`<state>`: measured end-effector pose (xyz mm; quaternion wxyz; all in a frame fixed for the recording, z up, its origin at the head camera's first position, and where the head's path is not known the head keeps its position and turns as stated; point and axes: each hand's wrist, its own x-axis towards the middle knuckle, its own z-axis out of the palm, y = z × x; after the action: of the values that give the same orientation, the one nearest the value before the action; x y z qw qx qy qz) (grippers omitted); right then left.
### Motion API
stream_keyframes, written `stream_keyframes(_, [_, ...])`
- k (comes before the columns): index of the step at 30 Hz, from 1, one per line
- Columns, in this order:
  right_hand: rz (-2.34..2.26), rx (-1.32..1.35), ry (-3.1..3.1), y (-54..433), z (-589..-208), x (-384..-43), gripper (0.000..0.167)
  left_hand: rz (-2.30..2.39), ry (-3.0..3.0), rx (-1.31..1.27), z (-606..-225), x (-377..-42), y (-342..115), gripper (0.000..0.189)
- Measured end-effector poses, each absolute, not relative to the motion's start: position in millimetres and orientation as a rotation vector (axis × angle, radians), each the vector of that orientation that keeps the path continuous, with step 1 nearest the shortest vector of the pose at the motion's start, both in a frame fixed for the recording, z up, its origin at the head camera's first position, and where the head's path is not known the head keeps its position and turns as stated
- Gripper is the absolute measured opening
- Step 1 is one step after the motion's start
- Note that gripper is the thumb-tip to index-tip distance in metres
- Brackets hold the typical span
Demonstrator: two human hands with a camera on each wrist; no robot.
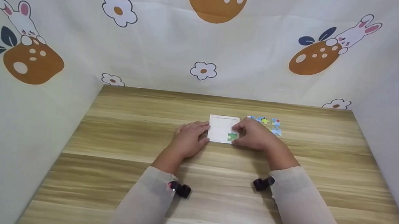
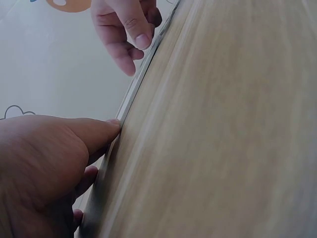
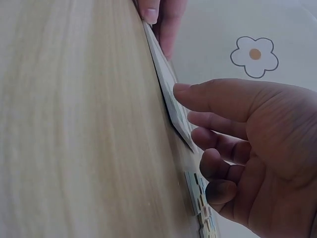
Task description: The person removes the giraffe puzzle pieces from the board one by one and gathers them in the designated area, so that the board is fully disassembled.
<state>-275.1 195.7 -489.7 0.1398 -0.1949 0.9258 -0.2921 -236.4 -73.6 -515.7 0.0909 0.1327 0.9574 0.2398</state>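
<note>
A small square white puzzle tray (image 1: 218,129) lies flat on the wooden table. My left hand (image 1: 191,139) rests against its left edge, thumb near the lower corner and fingers farther up; in the left wrist view, the thumb (image 2: 101,131) touches that edge. A green puzzle piece (image 1: 231,137) sits in the tray's lower right corner. Over it, my right hand (image 1: 254,135) has thumb and forefinger tips at opposite sides of the piece. In the right wrist view, the thumb (image 3: 213,96) meets the tray's edge (image 3: 171,104), and the other fingers curl loosely.
Several loose blue and multicoloured puzzle pieces (image 1: 276,123) lie right of the tray, partly hidden behind my right hand. The wooden table (image 1: 215,183) is bordered by a printed cloth backdrop (image 1: 161,53) at the back and sides.
</note>
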Motion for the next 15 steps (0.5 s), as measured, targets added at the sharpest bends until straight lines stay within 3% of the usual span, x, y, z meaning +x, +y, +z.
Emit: stream_keyframes(15, [-0.850, -0.523, 2.659, 190.8, -486.8, -273.4, 0.045, 0.726, 2.847, 0.419, -514.9, -235.8, -75.3, 0.053])
